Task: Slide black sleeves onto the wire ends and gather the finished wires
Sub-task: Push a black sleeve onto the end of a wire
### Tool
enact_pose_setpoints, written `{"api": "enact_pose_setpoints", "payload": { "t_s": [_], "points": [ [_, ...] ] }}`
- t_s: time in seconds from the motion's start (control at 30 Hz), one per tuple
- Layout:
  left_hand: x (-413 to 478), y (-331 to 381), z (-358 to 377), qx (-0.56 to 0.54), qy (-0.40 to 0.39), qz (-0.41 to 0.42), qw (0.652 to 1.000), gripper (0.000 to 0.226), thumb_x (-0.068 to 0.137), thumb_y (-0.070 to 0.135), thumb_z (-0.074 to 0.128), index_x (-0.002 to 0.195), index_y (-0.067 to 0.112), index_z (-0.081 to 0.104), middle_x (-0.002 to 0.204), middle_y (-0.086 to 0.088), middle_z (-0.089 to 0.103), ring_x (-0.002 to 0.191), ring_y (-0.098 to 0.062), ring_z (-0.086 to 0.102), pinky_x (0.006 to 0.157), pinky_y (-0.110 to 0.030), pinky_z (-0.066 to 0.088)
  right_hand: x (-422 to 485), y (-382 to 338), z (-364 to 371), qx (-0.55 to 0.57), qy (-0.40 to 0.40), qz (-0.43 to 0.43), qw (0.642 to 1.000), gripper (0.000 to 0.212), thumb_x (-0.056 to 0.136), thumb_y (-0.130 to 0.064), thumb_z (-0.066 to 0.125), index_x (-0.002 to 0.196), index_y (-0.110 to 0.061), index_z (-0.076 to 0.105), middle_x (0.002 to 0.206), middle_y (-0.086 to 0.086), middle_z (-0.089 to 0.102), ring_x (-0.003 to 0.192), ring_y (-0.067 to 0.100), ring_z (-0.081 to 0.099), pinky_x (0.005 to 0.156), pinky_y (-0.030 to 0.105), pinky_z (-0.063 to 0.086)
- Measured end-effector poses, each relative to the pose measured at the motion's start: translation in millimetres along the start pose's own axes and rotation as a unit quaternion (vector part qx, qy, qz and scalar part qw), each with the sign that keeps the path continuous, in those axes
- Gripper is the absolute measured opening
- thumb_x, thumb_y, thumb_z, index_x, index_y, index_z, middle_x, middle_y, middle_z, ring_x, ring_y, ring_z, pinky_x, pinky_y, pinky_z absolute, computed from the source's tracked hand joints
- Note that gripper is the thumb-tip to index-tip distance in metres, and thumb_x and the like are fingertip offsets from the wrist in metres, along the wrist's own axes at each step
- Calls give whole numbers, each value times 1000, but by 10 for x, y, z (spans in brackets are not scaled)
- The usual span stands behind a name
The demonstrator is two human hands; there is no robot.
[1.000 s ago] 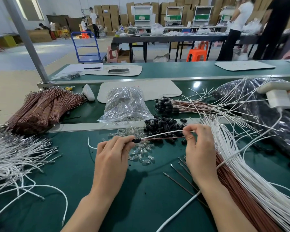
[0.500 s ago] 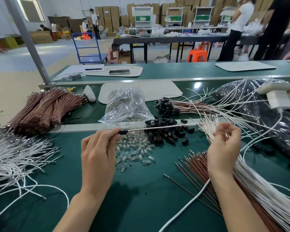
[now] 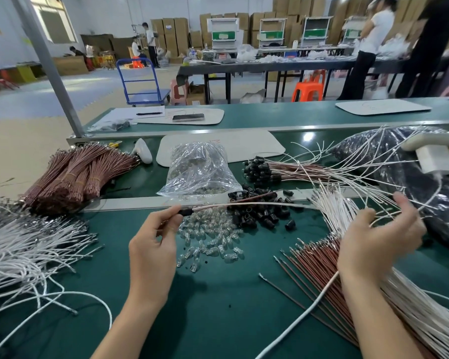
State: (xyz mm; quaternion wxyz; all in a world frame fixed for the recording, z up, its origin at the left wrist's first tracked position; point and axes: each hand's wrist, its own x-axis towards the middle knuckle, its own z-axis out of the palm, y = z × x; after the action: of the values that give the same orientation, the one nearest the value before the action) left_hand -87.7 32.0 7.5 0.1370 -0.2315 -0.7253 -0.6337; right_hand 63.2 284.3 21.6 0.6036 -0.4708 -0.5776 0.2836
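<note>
1. The left hand (image 3: 153, 242) pinched a black sleeve (image 3: 186, 211) on the end of a wire (image 3: 244, 204), just left of the pile of loose sleeves (image 3: 259, 216).
2. That wire arched over the pile toward the white wires (image 3: 335, 211) fanned out on the pile's right.
3. The right hand (image 3: 379, 237), well apart from the left, was right of the pile, fingers spread and relaxed among those white strands.
4. Finished wires (image 3: 283, 172) with black caps lay just behind the pile.
5. Clear bulbs (image 3: 210, 237) were scattered at the pile's front left.
</note>
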Motion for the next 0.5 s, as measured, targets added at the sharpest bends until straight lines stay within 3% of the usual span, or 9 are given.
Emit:
{"api": "enact_pose_setpoints", "payload": {
  "t_s": [0.07, 0.13, 0.17, 0.2, 0.27, 0.3, 0.37, 0.43, 0.5],
  "points": [
    [-21, -24, 33, -12, -18, -39, 999, 17, 97, 24, 66, 102, 39, 72, 82, 22, 72, 65, 3, 57, 61, -6, 42, -102, -110, -7, 14, -24, -125, 992, 35, 96, -6, 48, 132, -6, 50, 135, 15, 51, 125, 21, 48, 103, 26, 38],
    [-47, -34, 68, -8, -46, -57, 997, 15, 97, 24, 67, 100, 38, 73, 71, 21, 68, 54, 1, 47, 54, -7, 37, -273, -249, 10, 116, -159, -180, 964, 22, 96, -14, 49, 116, -16, 59, 109, 0, 64, 89, 6, 59, 78, 18, 50],
    [-67, -34, 85, 3, -60, -60, 996, 14, 97, 24, 67, 100, 36, 73, 72, 20, 68, 54, 1, 48, 54, -7, 38, -393, -328, 8, 159, -266, -160, 937, 18, 95, -22, 50, 107, -25, 63, 95, -8, 67, 73, 4, 60, 61, 18, 50],
    [-90, -28, 102, 19, -71, -61, 995, 13, 97, 25, 67, 101, 35, 73, 76, 20, 70, 57, 0, 51, 57, -7, 40, -518, -390, 11, 174, -380, -119, 901, 17, 94, -30, 51, 100, -32, 67, 88, -9, 70, 66, 7, 62, 54, 20, 51],
    [-136, 3, 129, 37, -82, -61, 994, 11, 97, 29, 65, 103, 35, 73, 83, 21, 71, 64, 0, 57, 61, -8, 42, -736, -433, 35, 152, -553, -13, 819, 18, 95, -40, 58, 95, -32, 75, 88, -6, 75, 72, 12, 70, 64, 26, 58],
    [-154, 27, 142, 36, -86, -60, 994, 11, 97, 31, 65, 103, 36, 72, 85, 22, 72, 69, 1, 61, 64, -8, 43, -813, -430, 60, 141, -598, 37, 788, 23, 95, -45, 61, 96, -29, 77, 91, -3, 77, 76, 14, 73, 69, 26, 59],
    [-188, 81, 165, 24, -94, -53, 994, 11, 96, 34, 64, 103, 37, 72, 87, 24, 72, 78, 1, 65, 67, -8, 45, -898, -425, 124, 167, -617, 146, 755, 37, 87, -51, 64, 99, -18, 77, 95, 5, 78, 79, 17, 74, 70, 24, 58],
    [-224, 133, 203, 9, -118, -49, 992, 11, 96, 32, 65, 103, 37, 73, 90, 23, 73, 85, -1, 68, 71, -9, 46, -931, -424, 170, 244, -597, 251, 722, 44, 80, -44, 69, 112, -14, 71, 100, 11, 77, 84, 20, 73, 71, 25, 59],
    [-271, 182, 249, -10, -160, -48, 986, 15, 98, 26, 65, 103, 37, 74, 93, 18, 75, 88, -8, 70, 75, -17, 51, -933, -404, 192, 309, -574, 290, 700, 49, 75, -36, 76, 118, -15, 67, 101, 10, 76, 88, 20, 73, 72, 27, 60]
  ]
}}
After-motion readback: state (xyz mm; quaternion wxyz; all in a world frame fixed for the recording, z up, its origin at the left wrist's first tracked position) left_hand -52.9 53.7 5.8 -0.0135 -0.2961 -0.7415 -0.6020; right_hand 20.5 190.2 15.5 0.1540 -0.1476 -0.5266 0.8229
